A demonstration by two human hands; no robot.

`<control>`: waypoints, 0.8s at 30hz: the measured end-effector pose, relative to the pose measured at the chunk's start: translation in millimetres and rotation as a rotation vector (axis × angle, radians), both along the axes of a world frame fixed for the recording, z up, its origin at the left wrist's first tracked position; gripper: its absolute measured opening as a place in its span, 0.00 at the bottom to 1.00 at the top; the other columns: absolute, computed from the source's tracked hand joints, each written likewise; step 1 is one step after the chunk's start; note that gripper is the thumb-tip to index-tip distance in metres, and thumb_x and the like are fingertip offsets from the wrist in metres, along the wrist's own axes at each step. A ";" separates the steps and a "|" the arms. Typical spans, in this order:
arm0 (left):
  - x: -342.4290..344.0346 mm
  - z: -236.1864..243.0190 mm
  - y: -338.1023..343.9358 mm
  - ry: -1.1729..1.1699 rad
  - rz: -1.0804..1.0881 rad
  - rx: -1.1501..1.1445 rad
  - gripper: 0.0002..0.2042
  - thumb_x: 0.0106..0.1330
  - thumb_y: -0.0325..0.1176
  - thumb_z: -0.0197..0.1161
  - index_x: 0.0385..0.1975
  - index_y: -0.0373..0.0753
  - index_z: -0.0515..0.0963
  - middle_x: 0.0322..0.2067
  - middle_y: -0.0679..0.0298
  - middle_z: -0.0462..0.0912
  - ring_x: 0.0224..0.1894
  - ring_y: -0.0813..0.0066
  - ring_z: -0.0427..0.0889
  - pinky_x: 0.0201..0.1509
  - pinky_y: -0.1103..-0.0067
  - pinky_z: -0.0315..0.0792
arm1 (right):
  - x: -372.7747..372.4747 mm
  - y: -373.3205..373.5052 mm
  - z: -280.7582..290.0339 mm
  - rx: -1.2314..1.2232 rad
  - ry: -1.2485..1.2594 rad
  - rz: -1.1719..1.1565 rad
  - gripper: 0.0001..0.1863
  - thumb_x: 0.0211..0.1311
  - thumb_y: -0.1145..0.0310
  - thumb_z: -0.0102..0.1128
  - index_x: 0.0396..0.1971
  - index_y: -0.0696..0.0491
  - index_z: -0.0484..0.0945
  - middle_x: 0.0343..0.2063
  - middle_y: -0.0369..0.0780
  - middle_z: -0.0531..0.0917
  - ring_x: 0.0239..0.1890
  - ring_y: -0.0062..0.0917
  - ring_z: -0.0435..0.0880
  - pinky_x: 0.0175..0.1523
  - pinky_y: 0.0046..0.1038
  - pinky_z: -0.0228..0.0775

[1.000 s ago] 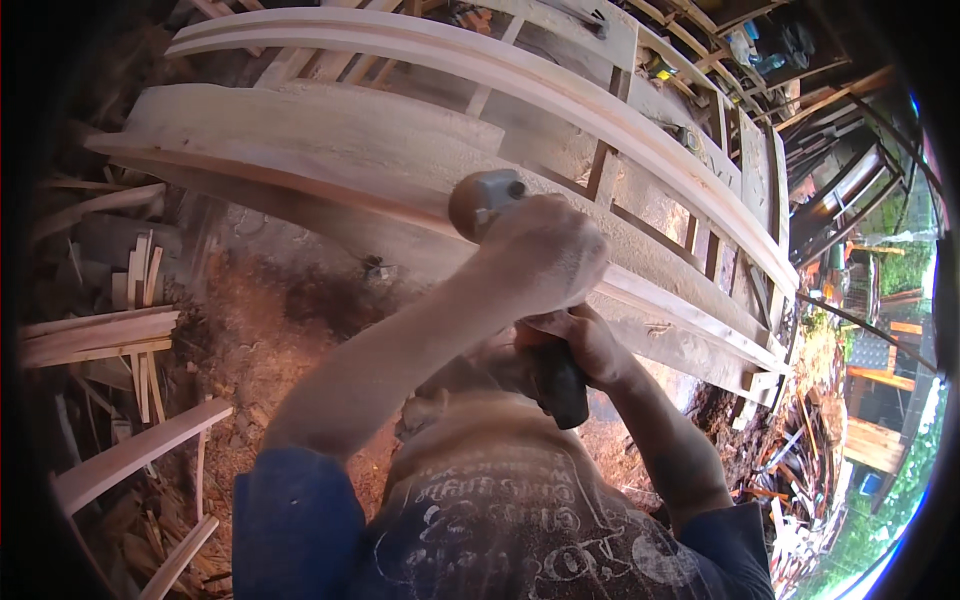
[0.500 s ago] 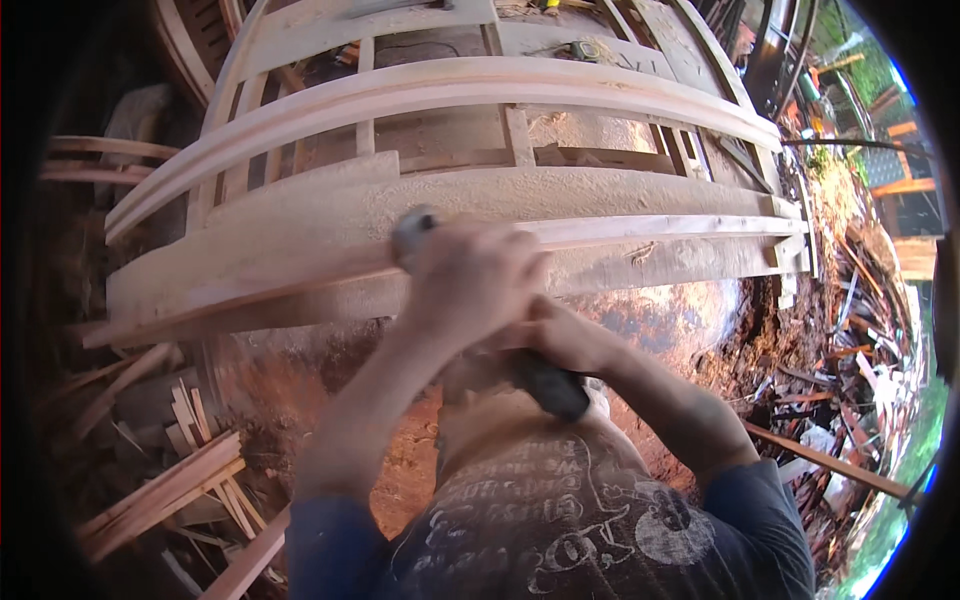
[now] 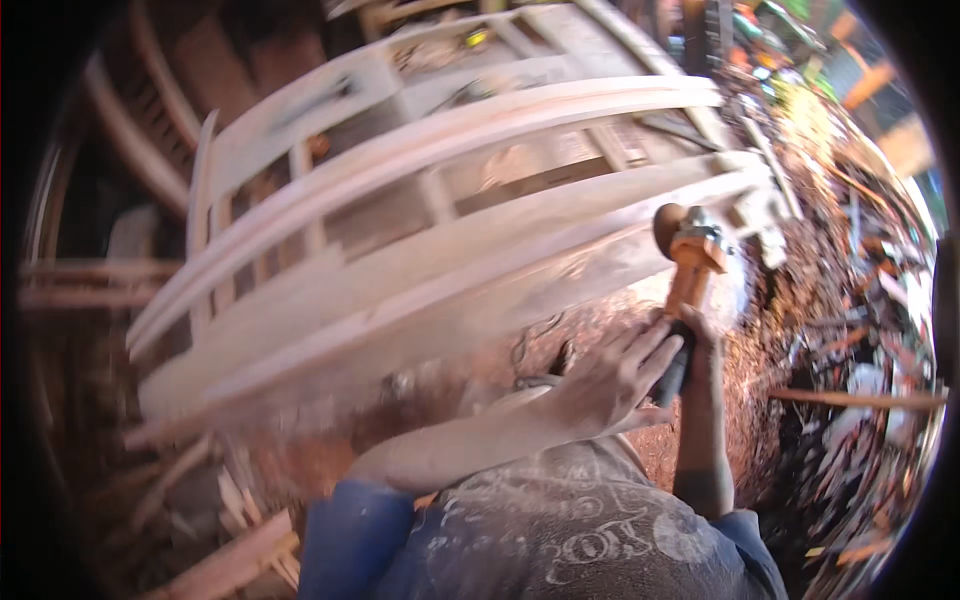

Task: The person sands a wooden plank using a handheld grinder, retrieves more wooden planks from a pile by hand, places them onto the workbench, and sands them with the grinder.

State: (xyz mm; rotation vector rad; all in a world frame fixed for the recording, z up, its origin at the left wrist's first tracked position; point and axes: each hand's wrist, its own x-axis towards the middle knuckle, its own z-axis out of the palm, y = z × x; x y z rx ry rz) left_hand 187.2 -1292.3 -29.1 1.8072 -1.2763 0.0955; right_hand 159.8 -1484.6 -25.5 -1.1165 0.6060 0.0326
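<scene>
Across left and middle: near plank (image 3: pixel 480 275), pale; long axis climbs from lower left to upper right; left end blurred.
Left hand (image 3: pixel 616 376): reaches in from lower left, fingers nearly straight along the left of the black handle (image 3: pixel 676 372); cannot tell how firmly it grips.
Disc (image 3: pixel 665 230): left side of the tool's head, over the plank's right part; touching or apart, cannot tell.
Grinder (image 3: pixel 690 275): orange, beyond both hands; long axis runs from handle up and slightly right, steeply across the plank's line.
Right hand (image 3: pixel 708 338): clasped on the tool's right side, some fingers hidden; nearer the orange body than the left.
Far right: scattered offcuts (image 3: pixel 860 400), blurred, well apart from the plank.
</scene>
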 end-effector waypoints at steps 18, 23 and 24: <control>34.6 16.8 -240.0 -0.342 -0.270 0.498 0.38 0.62 0.45 0.71 0.66 0.23 0.68 0.64 0.36 0.73 0.60 0.52 0.82 0.68 0.64 0.70 | -15.0 -216.2 -68.1 0.413 -0.148 -0.411 0.22 0.63 0.64 0.66 0.52 0.53 0.68 0.34 0.40 0.81 0.34 0.25 0.82 0.42 0.29 0.79; 39.1 6.3 -271.4 -0.317 -0.312 0.497 0.37 0.63 0.41 0.69 0.67 0.24 0.67 0.65 0.36 0.73 0.61 0.53 0.81 0.69 0.63 0.70 | -15.3 -245.1 -78.5 0.334 -0.144 -0.450 0.19 0.62 0.57 0.67 0.43 0.56 0.76 0.32 0.42 0.85 0.32 0.30 0.86 0.43 0.31 0.81; 40.1 4.3 -275.2 -0.315 -0.309 0.495 0.37 0.63 0.41 0.69 0.67 0.24 0.67 0.65 0.36 0.73 0.61 0.53 0.81 0.69 0.63 0.70 | -14.7 -248.1 -77.7 0.337 -0.145 -0.467 0.20 0.62 0.57 0.67 0.44 0.57 0.76 0.32 0.42 0.85 0.32 0.30 0.86 0.43 0.32 0.81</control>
